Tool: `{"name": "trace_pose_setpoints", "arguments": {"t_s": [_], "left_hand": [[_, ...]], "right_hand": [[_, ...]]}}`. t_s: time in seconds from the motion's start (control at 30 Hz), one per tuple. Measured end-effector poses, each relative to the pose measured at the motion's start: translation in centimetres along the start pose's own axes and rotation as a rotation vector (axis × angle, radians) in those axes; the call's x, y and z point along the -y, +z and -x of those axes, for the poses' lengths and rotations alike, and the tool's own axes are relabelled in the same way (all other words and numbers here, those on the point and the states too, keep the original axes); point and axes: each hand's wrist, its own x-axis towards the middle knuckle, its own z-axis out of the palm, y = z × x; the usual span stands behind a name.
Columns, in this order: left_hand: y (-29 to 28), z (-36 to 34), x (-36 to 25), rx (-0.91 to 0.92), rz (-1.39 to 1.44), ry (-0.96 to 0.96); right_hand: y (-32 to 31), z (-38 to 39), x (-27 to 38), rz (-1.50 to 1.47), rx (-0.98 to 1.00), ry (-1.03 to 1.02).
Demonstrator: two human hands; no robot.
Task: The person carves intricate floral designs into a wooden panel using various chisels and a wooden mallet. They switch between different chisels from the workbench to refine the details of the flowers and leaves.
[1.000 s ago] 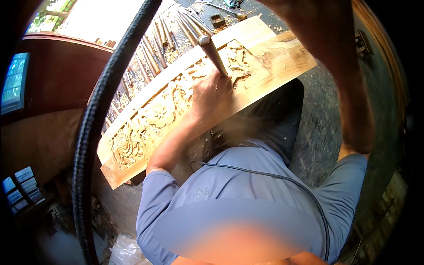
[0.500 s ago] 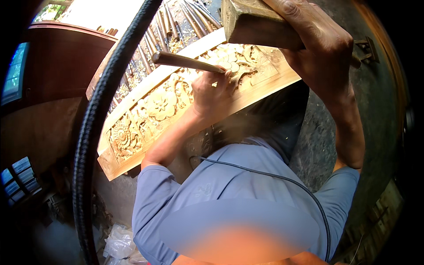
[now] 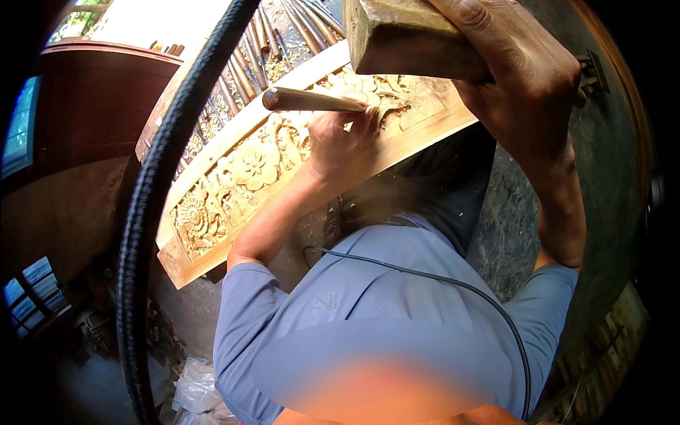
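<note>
My left hand point(image 3: 340, 142) is closed on a chisel point(image 3: 312, 99), its round wooden handle tilted toward the left, low over a light wooden panel point(image 3: 255, 166) carved with flowers and scrolling leaves. The chisel's tip is at the carving near the panel's right part, partly hidden by my fingers. My right hand point(image 3: 513, 85) is raised at the upper right, fingers wrapped round a chunky squared wooden block point(image 3: 404, 39) held above the panel's right end.
Rows of carving tools point(image 3: 251, 49) lie among shavings behind the panel. A thick black braided cable point(image 3: 134, 248) crosses the left of the view. A thin cord point(image 3: 425, 275) runs over my shirt. Plastic bags point(image 3: 195, 386) lie on the floor at lower left.
The chisel handle has swung from near upright to tilted left. My right hand has come lower and leftward, bringing the wooden block into view, then shifted slightly right.
</note>
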Motion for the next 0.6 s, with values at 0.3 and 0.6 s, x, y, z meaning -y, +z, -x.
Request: {"name": "trace_pose_setpoints", "arguments": {"t_s": [0.3, 0.6], "left_hand": [[4.6, 7.4, 4.6, 0.295, -0.178, -0.055], [-2.1, -3.0, -2.1, 0.147, -0.054, -0.155]], "right_hand": [[0.5, -0.8, 0.1, -0.004, -0.073, -0.038], [-3.0, -0.7, 0.2, -0.128, 0.018, 0.341]]}}
